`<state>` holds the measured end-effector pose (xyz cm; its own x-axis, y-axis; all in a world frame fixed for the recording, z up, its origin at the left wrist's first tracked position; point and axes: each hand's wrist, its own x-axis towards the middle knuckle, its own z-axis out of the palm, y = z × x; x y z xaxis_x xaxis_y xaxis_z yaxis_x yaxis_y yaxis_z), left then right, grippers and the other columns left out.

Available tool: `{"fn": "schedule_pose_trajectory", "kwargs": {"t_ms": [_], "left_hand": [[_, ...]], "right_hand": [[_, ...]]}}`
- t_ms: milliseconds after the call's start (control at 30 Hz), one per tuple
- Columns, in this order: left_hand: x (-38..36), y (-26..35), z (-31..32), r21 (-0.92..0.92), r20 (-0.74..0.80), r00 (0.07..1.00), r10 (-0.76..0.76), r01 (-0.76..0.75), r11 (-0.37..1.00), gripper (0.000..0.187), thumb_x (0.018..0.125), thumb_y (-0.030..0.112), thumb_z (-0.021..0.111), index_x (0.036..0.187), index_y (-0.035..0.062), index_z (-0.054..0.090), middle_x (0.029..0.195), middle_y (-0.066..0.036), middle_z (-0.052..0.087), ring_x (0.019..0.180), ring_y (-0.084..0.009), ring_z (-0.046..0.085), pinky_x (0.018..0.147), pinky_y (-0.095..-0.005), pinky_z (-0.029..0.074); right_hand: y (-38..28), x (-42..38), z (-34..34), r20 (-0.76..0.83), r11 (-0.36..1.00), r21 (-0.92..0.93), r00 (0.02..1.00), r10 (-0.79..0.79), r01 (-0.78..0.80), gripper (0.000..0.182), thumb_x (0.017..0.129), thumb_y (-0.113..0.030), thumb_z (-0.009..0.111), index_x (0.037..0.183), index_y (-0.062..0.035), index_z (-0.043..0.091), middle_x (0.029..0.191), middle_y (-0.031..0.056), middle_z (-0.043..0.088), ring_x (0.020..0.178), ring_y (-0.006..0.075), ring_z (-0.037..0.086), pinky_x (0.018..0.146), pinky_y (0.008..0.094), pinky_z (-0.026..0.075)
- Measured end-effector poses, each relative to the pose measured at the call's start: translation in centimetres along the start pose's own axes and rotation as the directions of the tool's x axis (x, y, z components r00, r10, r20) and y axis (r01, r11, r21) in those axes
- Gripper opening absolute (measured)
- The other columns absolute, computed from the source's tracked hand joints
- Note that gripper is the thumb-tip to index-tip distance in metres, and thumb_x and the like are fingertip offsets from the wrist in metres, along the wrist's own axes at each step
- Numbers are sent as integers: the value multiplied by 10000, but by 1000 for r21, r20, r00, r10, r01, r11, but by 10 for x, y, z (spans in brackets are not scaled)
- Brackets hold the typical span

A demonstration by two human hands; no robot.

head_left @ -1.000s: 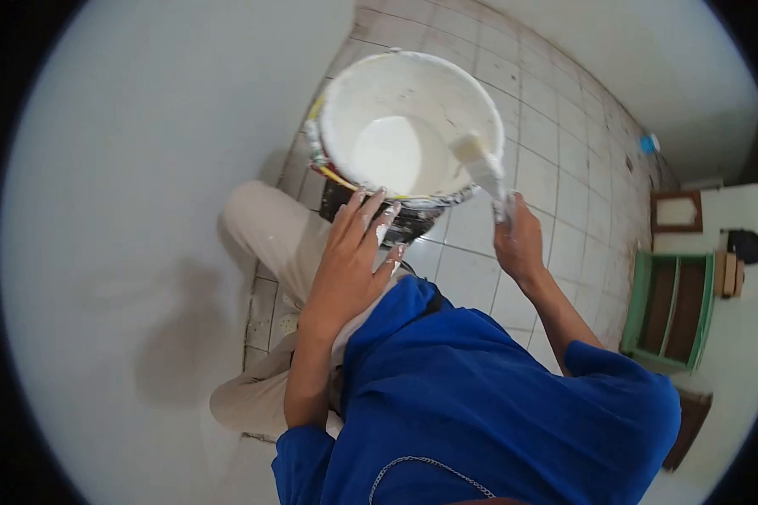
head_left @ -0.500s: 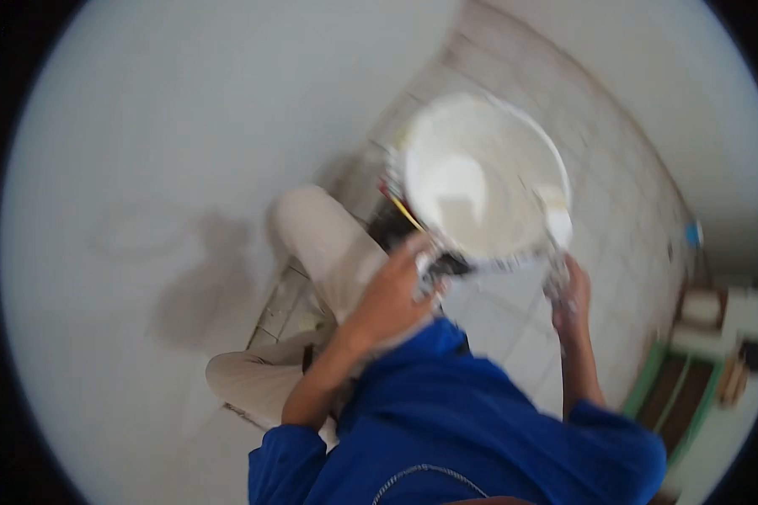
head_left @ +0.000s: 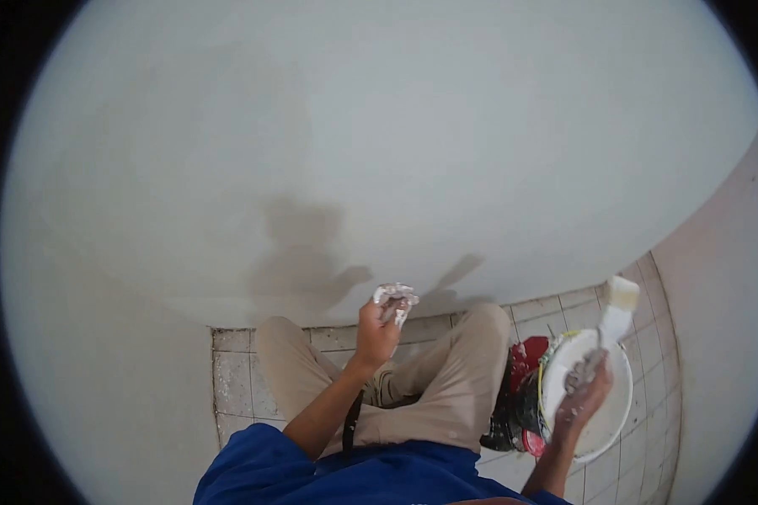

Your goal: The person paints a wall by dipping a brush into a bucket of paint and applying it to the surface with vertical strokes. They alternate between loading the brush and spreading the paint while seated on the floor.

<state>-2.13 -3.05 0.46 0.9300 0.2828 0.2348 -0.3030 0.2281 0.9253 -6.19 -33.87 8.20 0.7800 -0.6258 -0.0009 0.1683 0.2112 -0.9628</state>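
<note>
My right hand, its fingers smeared white, is closed round the handle of a paintbrush. The brush points up and away, its pale bristles loaded or stained cream. Beneath that hand stands a white bucket with whitish paint inside, partly covered by the hand and forearm. My left hand is raised over my lap in front of the wall. Its fingers are curled in and coated with white paint; whether anything lies inside them I cannot make out.
The pale wall fills the view ahead, with my shadow on it. Left of the bucket are a red container and dark paint-spattered items. Spattered floor tiles run along the wall's foot. My bent knees are close to the wall.
My view has swung from the bucket to the wall. My left hand has left the bucket's rim and is now before my lap. The brush has come up out of the bucket's opening.
</note>
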Motion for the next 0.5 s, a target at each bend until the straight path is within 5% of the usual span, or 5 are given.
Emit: {"fn": "schedule_pose_trajectory", "kwargs": {"t_ms": [100,167,233,300,500], "left_hand": [[10,9,-39,104,-113,991,75,-63,993,197,869,-69,503,1060,-35,539,985,-87,601,944,-160,597,879,-279,454],[15,4,-65,235,-133,980,151,-117,965,204,868,-74,493,1060,-31,546,975,-82,605,929,-154,597,867,-277,456],[18,-26,-90,341,-188,969,160,-88,936,201,867,-63,495,1058,-31,549,946,-82,616,894,-153,601,840,-282,464],[11,-63,-120,460,-221,965,143,-26,888,206,860,-46,506,1060,-28,552,915,-89,632,855,-160,611,807,-289,474],[-8,-97,-140,532,-200,978,53,63,844,243,825,-29,542,1067,-18,559,878,-113,660,819,-188,635,770,-301,485]], "right_hand": [[29,-20,95,52,990,122,996,72,-78,257,936,-290,524,1027,-49,530,841,26,567,631,94,526,502,227,403],[23,-41,148,341,972,201,939,46,-120,233,948,-261,507,1034,-46,537,808,20,561,599,83,503,472,231,381],[-1,-64,193,492,971,157,867,79,-178,204,947,-186,529,1018,-3,581,871,14,580,730,68,539,602,211,439],[-11,-74,233,657,960,270,743,-125,-77,175,954,-178,512,926,-25,592,761,-31,533,626,32,471,512,188,359],[-13,-86,296,660,969,247,731,-173,6,214,961,-202,504,843,-33,561,632,-56,460,544,7,380,467,202,300]]}}
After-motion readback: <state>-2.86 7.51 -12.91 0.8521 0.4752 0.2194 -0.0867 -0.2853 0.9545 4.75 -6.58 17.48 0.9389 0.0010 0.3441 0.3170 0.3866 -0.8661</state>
